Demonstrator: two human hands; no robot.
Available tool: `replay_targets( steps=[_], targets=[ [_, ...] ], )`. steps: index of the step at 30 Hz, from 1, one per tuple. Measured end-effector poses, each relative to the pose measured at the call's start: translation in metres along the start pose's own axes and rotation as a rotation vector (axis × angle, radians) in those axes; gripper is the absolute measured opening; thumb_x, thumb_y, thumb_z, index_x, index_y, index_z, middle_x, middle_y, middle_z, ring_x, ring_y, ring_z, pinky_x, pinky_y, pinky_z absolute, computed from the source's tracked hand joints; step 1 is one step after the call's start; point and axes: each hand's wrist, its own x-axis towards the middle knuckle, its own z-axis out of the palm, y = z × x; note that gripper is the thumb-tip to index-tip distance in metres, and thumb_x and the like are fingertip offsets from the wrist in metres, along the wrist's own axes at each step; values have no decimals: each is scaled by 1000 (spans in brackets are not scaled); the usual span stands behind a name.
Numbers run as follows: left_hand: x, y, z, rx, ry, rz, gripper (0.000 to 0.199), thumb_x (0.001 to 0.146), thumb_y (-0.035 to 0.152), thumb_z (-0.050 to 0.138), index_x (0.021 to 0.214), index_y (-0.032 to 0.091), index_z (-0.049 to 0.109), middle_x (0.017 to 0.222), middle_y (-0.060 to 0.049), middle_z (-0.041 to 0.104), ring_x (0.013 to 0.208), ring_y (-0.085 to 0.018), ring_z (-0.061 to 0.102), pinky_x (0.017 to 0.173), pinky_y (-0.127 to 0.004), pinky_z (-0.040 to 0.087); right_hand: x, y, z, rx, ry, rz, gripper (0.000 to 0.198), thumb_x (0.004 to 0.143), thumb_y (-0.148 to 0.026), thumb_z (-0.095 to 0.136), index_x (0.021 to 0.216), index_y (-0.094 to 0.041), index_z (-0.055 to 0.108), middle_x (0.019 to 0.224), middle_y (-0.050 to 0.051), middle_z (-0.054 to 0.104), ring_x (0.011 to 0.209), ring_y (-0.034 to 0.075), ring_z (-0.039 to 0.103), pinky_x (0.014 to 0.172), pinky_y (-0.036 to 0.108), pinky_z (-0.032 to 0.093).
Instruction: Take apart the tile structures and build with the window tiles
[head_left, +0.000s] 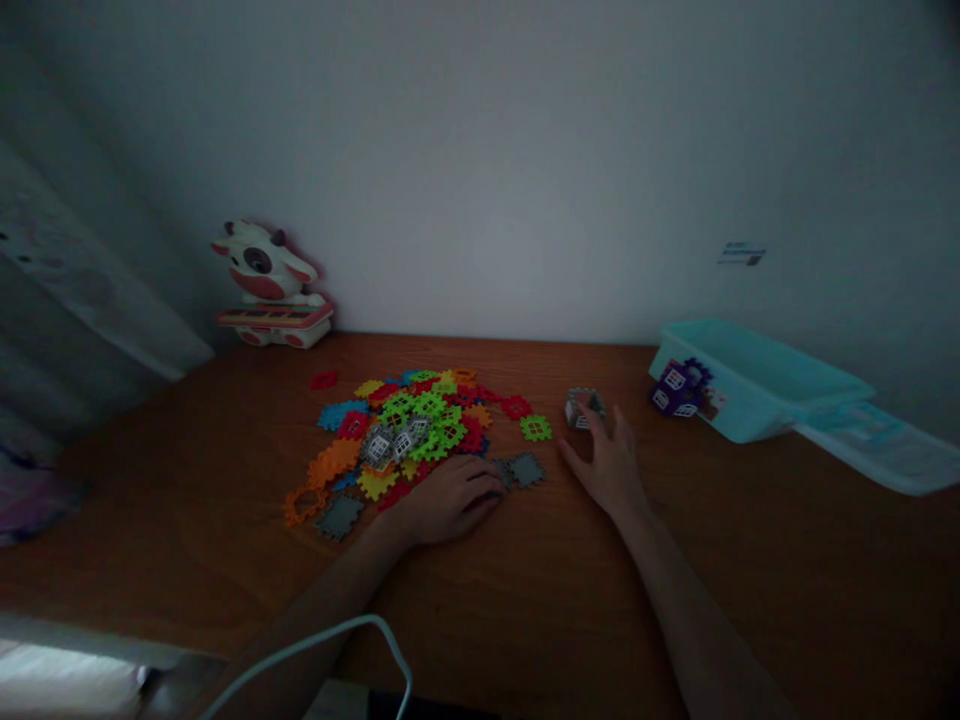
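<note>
Left hand (454,500), whose grip I cannot tell, rests by gray tiles (527,469), near a colorful pile (429,403), while the right hand (607,465), fingers spread apart, is at the small gray box (575,413).

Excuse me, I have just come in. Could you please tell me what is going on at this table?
A person is handling interlocking plastic pieces. The left hand lies at the near edge of a colourful pile, beside a flat grey piece; its grip is unclear. The right hand, fingers spread, is at a small grey box shape; whether it touches is unclear. Farther right, a purple boxy build stands by a teal bin.
</note>
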Motion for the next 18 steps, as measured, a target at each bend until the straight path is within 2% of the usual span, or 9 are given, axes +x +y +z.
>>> replay_targets(
  steps=[2,5,8,11,14,16,18],
  targets=[
    [-1,-1,1,11,-16,12,24,99,26,47,111,25,67,115,-9,69,107,-21,63,97,-39,50,-2,5,5,33,15,36,54,85,-51,62,125,-16,57,143,24,42,136,40,41,104,57,40],
    [-1,0,1,10,-40,21,23,100,28,47,112,24,67,116,-9,68,109,-21,63,97,-38,49,-6,-3,6,41,28,60,44,84,-56,60,99,-15,64,129,24,52,121,37,55,98,50,47],
    [0,2,-2,23,-44,1,22,99,30,50,113,24,65,116,-9,68,109,-22,62,97,-38,49,-7,-21,1,30,-87,56,40,88,-56,55,86,-18,66,108,18,64,98,33,65,86,48,51],
    [0,4,-3,45,-35,-5,21,98,29,50,113,23,64,115,-8,67,107,-22,62,96,-39,49,-6,-35,-6,124,-121,63,37,91,-53,52,88,-20,67,98,14,68,93,30,66,85,45,52],
    [0,3,0,54,31,-15,23,98,28,51,117,23,61,118,-9,65,109,-22,60,97,-39,50,-5,-45,-11,283,-67,39,33,91,-49,56,101,-19,67,108,14,68,103,30,64,93,45,50],
    [-1,2,2,49,123,-52,33,96,28,54,129,23,54,126,-11,60,118,-24,57,102,-41,48,-7,-53,-14,409,-60,-18,32,90,-46,59,108,-20,66,113,14,68,107,29,63,96,46,49],
    [-2,0,4,22,217,-101,53,93,31,60,142,22,41,138,-14,53,129,-26,50,108,-44,45,-12,-62,-15,565,-116,-66,31,90,-43,61,113,-21,64,116,12,67,109,28,63,97,44,49]
  ],
)
